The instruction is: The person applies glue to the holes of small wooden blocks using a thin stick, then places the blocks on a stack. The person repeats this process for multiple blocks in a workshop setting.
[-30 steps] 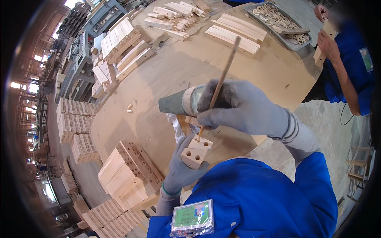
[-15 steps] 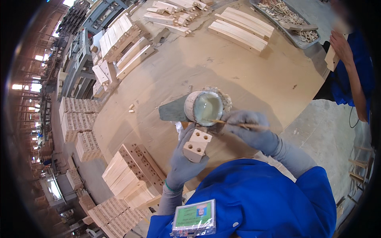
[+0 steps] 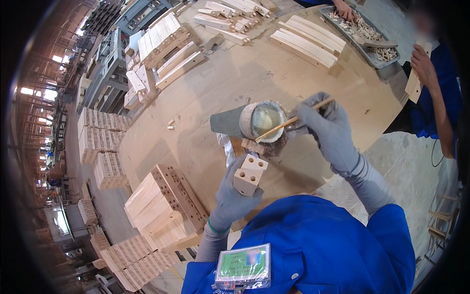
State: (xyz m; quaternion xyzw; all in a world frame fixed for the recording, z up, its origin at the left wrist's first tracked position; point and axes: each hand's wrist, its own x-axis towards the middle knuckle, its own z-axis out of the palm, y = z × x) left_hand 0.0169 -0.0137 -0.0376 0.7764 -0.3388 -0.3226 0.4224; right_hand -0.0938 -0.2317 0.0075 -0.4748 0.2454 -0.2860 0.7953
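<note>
My gloved left hand [image 3: 228, 197] is closed around two wooden pieces [image 3: 248, 177] side by side, their drilled end faces turned up. Each end shows two round holes. A thin wooden stick [image 3: 289, 122] is pinched in my gloved right hand [image 3: 324, 120]. Its lower tip hangs at the near rim of a round pot [image 3: 248, 120], which holds a pale, glue-like liquid [image 3: 267, 118]. The pot rests tilted, with a grey-green flat piece [image 3: 226, 121] sticking out on its left.
Drilled wooden pieces [image 3: 155, 210] are stacked at the near left. More pieces lie on the far table [image 3: 308, 41]. A tray of dowels [image 3: 362, 36] sits at the far right, with another person's hand [image 3: 344, 10] in it. A co-worker [image 3: 435, 83] holds a wooden piece at right.
My right hand has risen, and the stick's tip has come out of the liquid to the pot's near rim. My left hand keeps its hold. Another hand has appeared at the dowel tray.
</note>
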